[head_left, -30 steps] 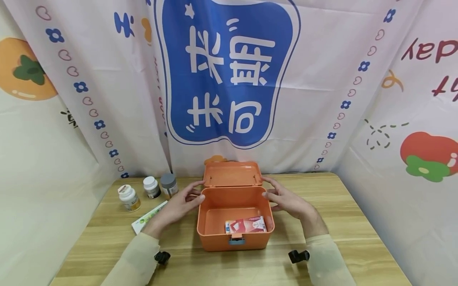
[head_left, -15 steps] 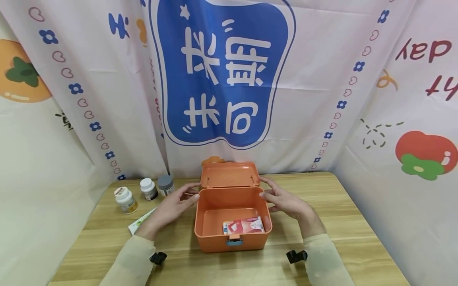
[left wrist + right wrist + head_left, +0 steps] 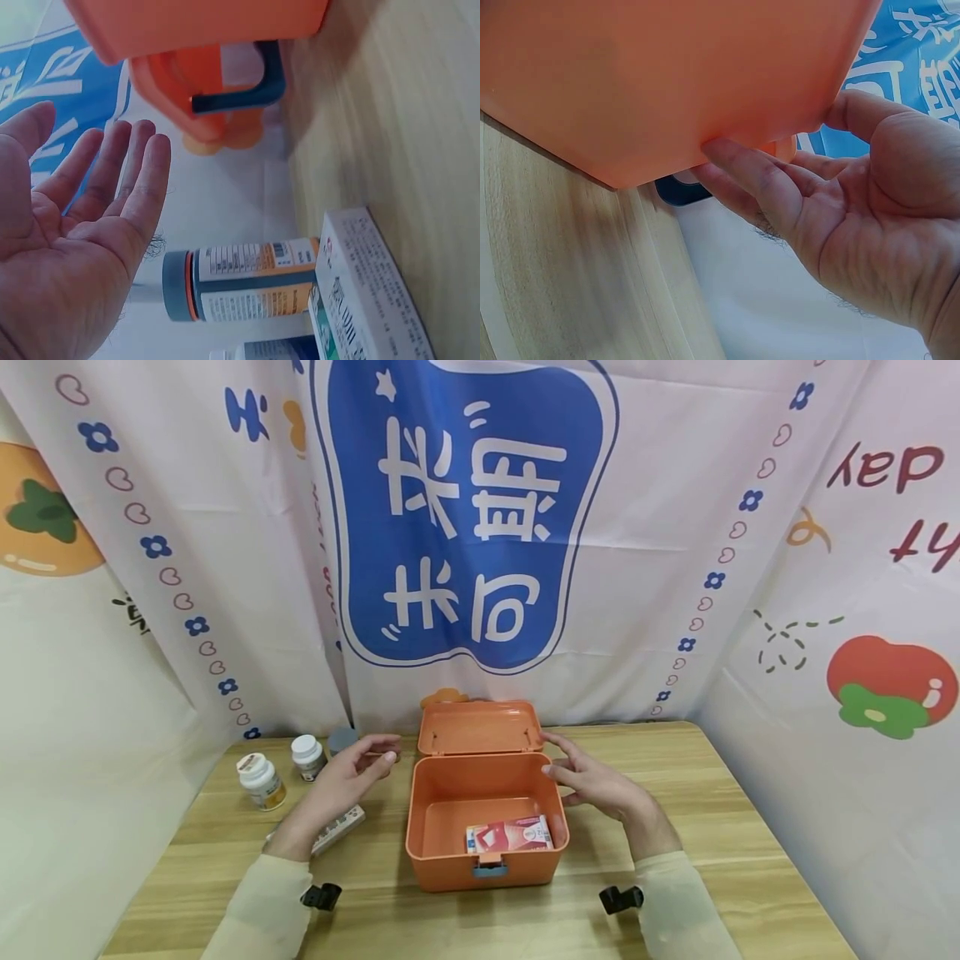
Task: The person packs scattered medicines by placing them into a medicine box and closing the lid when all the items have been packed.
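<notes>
An orange lidded box (image 3: 487, 872) stands in the middle of the table, its lid (image 3: 480, 729) swung back and a grey-blue latch (image 3: 490, 869) at the front. Inside lies a red-and-white packet (image 3: 510, 836). My left hand (image 3: 343, 789) hovers left of the box, fingers extended and holding nothing. Below that hand, the left wrist view shows a grey-capped bottle (image 3: 251, 281) and a white carton (image 3: 371, 289). At the box's rear right corner, my right hand (image 3: 600, 783) touches the side wall with loosely bent fingers, the thumb by the rim.
Two white-capped bottles, one at the far left (image 3: 261, 782) and one beside it (image 3: 308, 757), stand on the wooden table (image 3: 675, 893). A printed curtain (image 3: 630, 610) hangs behind the table. A dark handle (image 3: 247, 97) shows behind the box.
My left hand has come off the box's left rear corner and moved left, above the carton and bottles. The right hand stays at the box's right corner.
</notes>
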`<state>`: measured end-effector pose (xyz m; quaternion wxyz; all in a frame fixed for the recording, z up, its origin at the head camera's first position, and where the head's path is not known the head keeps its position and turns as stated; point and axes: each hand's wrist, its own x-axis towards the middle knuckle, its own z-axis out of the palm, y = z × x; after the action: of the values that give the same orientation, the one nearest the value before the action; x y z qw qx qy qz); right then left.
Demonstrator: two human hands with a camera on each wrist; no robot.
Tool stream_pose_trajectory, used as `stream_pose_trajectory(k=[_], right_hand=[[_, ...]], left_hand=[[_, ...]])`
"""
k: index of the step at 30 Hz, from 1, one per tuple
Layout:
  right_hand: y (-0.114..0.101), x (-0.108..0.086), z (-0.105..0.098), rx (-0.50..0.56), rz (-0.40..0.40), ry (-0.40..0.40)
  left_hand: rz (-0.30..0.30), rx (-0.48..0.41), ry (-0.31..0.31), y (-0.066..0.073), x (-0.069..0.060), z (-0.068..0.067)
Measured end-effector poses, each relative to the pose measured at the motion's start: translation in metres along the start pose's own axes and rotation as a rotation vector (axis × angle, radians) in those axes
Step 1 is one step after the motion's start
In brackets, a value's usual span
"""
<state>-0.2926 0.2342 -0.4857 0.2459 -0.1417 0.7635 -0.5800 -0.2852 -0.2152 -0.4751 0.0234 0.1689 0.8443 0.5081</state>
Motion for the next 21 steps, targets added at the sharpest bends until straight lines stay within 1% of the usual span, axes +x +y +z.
stream_pose_trajectory(k=[5, 13, 19, 21], right_hand=[[0.0, 0.0, 0.0, 0.002, 0.004, -0.003], [0.0, 0.0, -0.001, 0.007, -0.005, -0.007], [0.002, 0.002, -0.002, 0.001, 0.004, 0.0], [0.002, 0.002, -0.002, -0.003, 0.005, 0.003]], left_hand=[[-0.008, 0.034, 0.036, -0.001, -0.002, -0.01], [-0.021, 0.051, 0.09, -0.005, -0.003, -0.026], [-0.063, 0.078, 0.142, -0.01, -0.003, -0.035], [-0.072, 0.061, 0.164, -0.011, -0.003, -0.038]])
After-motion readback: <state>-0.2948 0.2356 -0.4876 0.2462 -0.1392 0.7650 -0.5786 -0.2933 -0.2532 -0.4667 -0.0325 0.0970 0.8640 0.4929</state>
